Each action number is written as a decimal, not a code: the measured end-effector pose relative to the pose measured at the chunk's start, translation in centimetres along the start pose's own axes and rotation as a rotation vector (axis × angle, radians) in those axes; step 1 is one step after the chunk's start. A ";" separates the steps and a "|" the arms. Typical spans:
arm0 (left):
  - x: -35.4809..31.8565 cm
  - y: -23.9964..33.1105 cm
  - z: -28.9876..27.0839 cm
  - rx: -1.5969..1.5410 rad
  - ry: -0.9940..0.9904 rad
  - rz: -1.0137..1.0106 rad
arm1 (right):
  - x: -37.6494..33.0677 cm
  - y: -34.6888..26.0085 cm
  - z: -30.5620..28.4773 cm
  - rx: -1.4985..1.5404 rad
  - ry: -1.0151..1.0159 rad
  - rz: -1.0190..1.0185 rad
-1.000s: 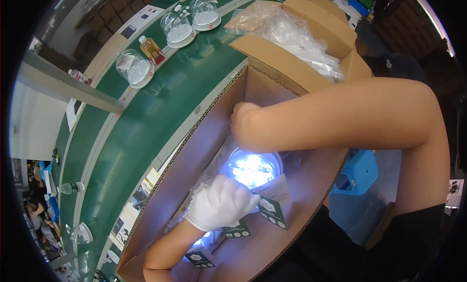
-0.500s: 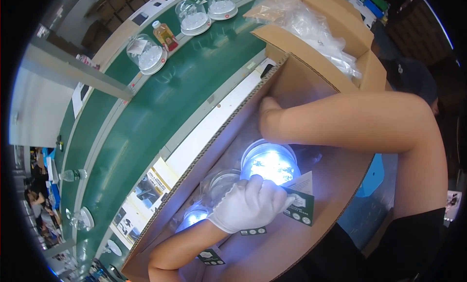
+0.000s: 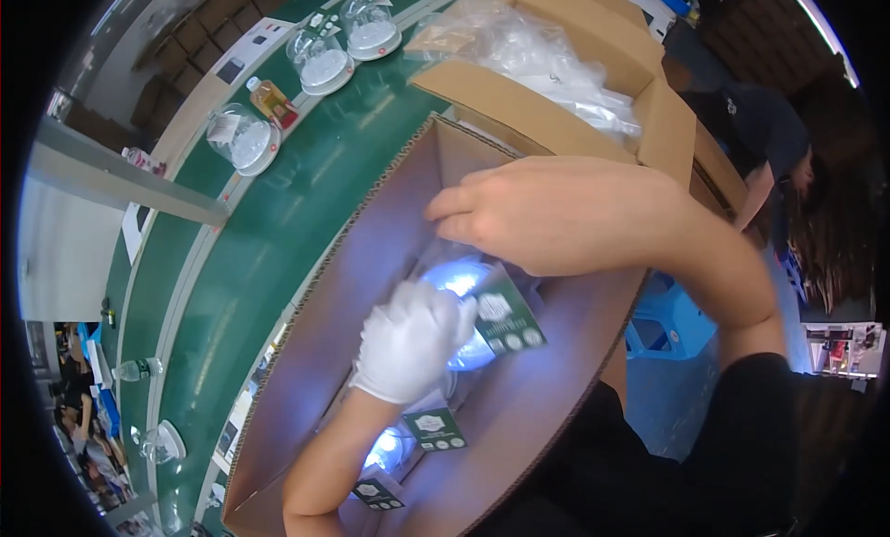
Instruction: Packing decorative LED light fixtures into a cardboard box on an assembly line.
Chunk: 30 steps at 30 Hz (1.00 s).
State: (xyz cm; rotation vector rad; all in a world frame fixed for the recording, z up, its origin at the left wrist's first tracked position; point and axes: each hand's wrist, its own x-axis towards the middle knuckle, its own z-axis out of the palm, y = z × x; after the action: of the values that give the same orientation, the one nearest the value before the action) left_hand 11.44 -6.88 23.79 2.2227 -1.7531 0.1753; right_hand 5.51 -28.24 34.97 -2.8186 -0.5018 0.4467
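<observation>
Inside a long cardboard box (image 3: pixel 565 379) are several clear-domed lamps, some glowing white. My left hand (image 3: pixel 408 342), in a white glove and slightly blurred, is closed by a brightly lit lamp (image 3: pixel 454 277), its fingertips at a green card tag (image 3: pixel 508 316). Bare and bent at the knuckles, my right hand (image 3: pixel 547 213) is over the far part of the box, fingers curled together above the same lamp; whatever they grip is hidden. Nearer to me lies another lit lamp (image 3: pixel 387 449), with green tags (image 3: pixel 436 429) beside it.
A second open carton (image 3: pixel 533 106) holds clear plastic bags (image 3: pixel 556 69). Left of my box runs a green conveyor (image 3: pixel 269 222) carrying domed lamps (image 3: pixel 246 143) and a drink bottle (image 3: pixel 273 101). A blue stool (image 3: pixel 672 324) stands at right; another person (image 3: pixel 760 129) bends beyond it.
My right hand has come up out of the box's far end. My left hand has shifted left and up, and the green tag has moved with it. The view has turned a little.
</observation>
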 end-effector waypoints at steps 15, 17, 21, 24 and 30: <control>2.0 0.3 5.0 -0.070 -0.300 -0.284 | -3.5 0.4 4.1 0.329 0.569 -0.179; 2.1 0.1 5.6 -0.055 -0.236 -0.233 | -3.6 0.4 3.9 0.344 0.557 -0.167; 2.0 0.1 6.1 -0.176 -0.209 -0.314 | -3.6 0.4 3.6 0.406 0.504 -0.174; 2.2 0.5 6.4 -0.275 -0.182 -0.358 | -3.7 0.8 3.5 0.405 0.479 -0.178; 0.1 1.9 9.0 -0.434 -0.146 -0.447 | -3.8 0.8 3.3 0.362 0.334 -0.226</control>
State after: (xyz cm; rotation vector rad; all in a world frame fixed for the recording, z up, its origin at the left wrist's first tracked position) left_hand 8.82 -10.15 15.57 2.2569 -1.1638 -0.4319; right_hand 1.19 -29.79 32.62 -2.3861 -0.5900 0.0138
